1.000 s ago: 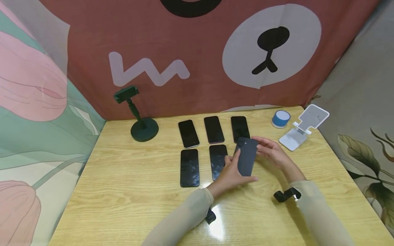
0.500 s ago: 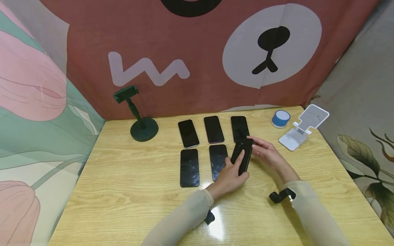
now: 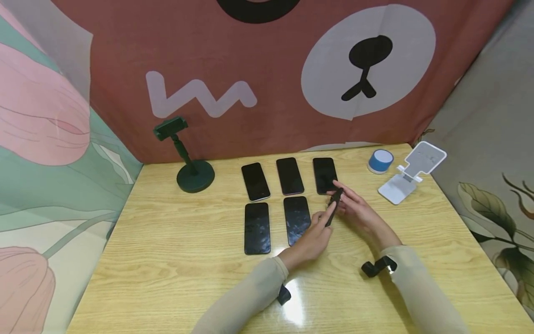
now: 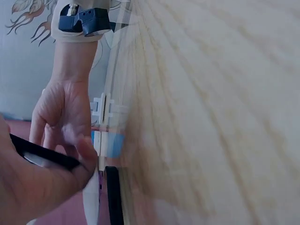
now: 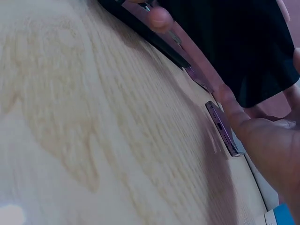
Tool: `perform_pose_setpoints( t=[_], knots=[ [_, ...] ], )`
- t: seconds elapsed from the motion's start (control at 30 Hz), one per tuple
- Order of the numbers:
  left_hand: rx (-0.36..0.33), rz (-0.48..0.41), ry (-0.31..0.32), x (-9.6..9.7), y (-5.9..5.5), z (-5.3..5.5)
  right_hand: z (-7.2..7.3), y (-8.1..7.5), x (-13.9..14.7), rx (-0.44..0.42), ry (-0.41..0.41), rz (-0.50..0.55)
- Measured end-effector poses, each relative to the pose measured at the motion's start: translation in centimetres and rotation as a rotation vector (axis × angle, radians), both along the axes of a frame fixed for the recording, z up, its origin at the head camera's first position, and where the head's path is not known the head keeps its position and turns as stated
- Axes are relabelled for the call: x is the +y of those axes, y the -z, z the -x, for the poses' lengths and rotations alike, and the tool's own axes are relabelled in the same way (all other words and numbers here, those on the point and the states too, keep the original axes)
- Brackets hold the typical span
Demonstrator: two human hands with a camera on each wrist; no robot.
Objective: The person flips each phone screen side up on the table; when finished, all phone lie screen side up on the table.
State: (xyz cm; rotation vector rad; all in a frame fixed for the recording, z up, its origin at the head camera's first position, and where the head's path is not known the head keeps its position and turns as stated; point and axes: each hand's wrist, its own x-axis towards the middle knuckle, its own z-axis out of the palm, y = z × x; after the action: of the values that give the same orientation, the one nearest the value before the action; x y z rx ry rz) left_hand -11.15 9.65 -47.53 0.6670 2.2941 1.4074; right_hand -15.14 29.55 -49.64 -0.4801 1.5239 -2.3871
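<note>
In the head view a black smartphone [image 3: 333,209] is held up off the table, tilted nearly edge-on. My left hand [image 3: 309,243] grips its near part, index finger along it. My right hand [image 3: 362,217] is at its far end, fingers around that edge. The left wrist view shows the phone's dark edge [image 4: 44,152] in the left hand [image 4: 37,187], with the right hand [image 4: 65,112] beyond. In the right wrist view its broad dark face [image 5: 243,47] lies between the thumb and fingers of the right hand [image 5: 272,145]. Beneath the left hand, another phone [image 3: 297,218] is partly covered.
More phones lie face up in two rows: front left [image 3: 257,228], back left [image 3: 256,181], back middle [image 3: 289,175], back right [image 3: 325,174]. A dark green phone stand [image 3: 195,175] is at left. A blue-white cylinder [image 3: 380,162] and white folding stand [image 3: 398,188] are at right.
The held phone has turned from showing its back with the camera to nearly edge-on. Both hands have shifted slightly left, and the right fingers have come further around its far end.
</note>
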Motion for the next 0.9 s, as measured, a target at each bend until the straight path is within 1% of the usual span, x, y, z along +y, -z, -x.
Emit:
perform_pose_setpoints(
  t=[0.1,0.2,0.23,0.3,0.47,0.6,0.67,0.77,0.83,0.9],
  knots=[
    [-0.122,-0.128,-0.011,0.2,-0.1,0.3,-0.1,0.1,-0.1,-0.007,0.022,-0.036],
    [-0.237,-0.238,0.000,0.2,-0.4,0.7,-0.2,0.1,-0.2,-0.033,0.038,-0.089],
    [-0.272,-0.259,0.004,0.1,-0.5,0.8,-0.3,0.2,-0.1,-0.039,0.039,-0.111],
    [-0.318,-0.287,0.026,0.0,-0.7,0.9,-0.3,0.3,-0.1,-0.065,0.032,-0.131],
    [-0.431,-0.351,0.065,-0.4,-0.8,1.4,-0.2,0.6,0.3,-0.091,0.034,-0.228],
    [-0.548,-0.441,0.073,-0.5,-0.8,1.7,-0.3,0.6,0.5,-0.105,0.051,-0.285],
    [-0.610,-0.488,0.060,-0.6,-0.7,1.8,-0.3,0.7,0.5,-0.097,0.059,-0.282],
    [-0.671,-0.527,0.028,-0.6,-0.4,1.7,-0.2,0.7,0.7,-0.088,0.081,-0.265],
    [-0.686,-0.535,0.000,-0.6,-0.3,1.6,-0.2,0.7,0.7,-0.089,0.096,-0.257],
    [-0.688,-0.533,-0.014,-0.5,-0.2,1.6,-0.2,0.6,0.6,-0.104,0.116,-0.274]
  ],
)
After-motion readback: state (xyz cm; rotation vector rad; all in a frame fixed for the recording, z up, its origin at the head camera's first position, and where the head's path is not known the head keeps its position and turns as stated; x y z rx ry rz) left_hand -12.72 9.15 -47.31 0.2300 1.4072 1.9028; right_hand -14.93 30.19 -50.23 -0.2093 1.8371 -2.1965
